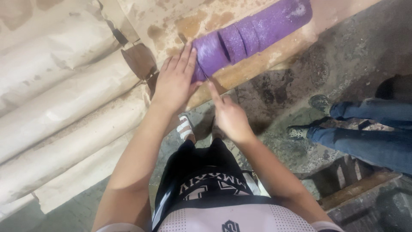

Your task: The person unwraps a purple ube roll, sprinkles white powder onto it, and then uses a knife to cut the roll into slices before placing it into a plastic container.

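Several cuts are already seen across the purple foam roll (253, 32), which lies slanted on a stained work surface (171, 19) at the far side of the scene, running from near left up to far right. At least three slices appear to be parted or partly parted along the middle of the roll, while the long far-right stretch looks uncut, so the slicing is judged to be begun but far from finished.

The near-left end of the roll is pressed by the left hand (175, 81), laid flat with fingers spread and extended over the foam rather than wrapped round it. The right hand (229, 116) is held just beside that end, mostly curled, with the forefinger stretched toward the roll; a thin blade-like line may be held there, but whether anything is gripped cannot be told.

The surface is covered with brown, blotched paper or board, edged by a pale wooden strip (257, 64). To the left, large rolls of tan paper (64, 107) are stacked side by side. The floor (300, 94) is rough, dark and grimy concrete. On the right, another person's legs in blue jeans (369, 129) and dark shoes are seen, well apart from the hands, with wooden slats (356, 184) lying near them.
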